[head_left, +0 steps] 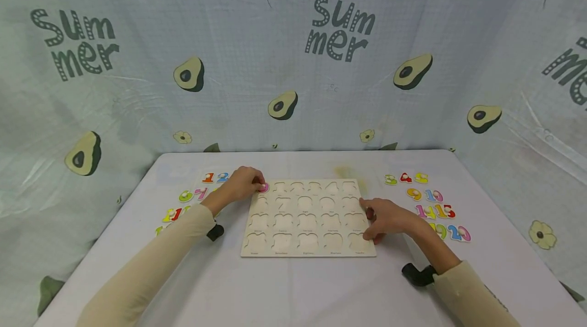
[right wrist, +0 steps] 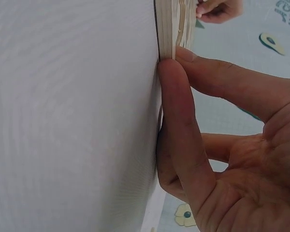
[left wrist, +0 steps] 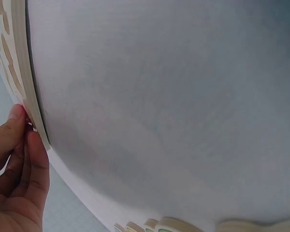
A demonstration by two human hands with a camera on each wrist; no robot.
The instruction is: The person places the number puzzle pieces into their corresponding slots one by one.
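Note:
A pale wooden puzzle board (head_left: 293, 243) with rows of cut-out recesses lies flat on the white-covered table. At its far left corner my left hand (head_left: 240, 184) pinches a small pink puzzle piece (head_left: 263, 188) between thumb and fingertips, over the corner recess. In the left wrist view, the left hand's fingers (left wrist: 36, 159) largely hide that piece. My right hand (head_left: 387, 217) grips the board's right edge, thumb nearer me and index finger farther off. The right wrist view shows the fingers (right wrist: 176, 92) against the board's side and top edge.
Colourful number pieces lie in rows on both sides: some on the left (head_left: 185, 196), partly covered by my left arm, others on the right (head_left: 414, 194), partly behind my right forearm. A printed curtain (head_left: 229, 113) hangs behind and beside the table (head_left: 284, 291).

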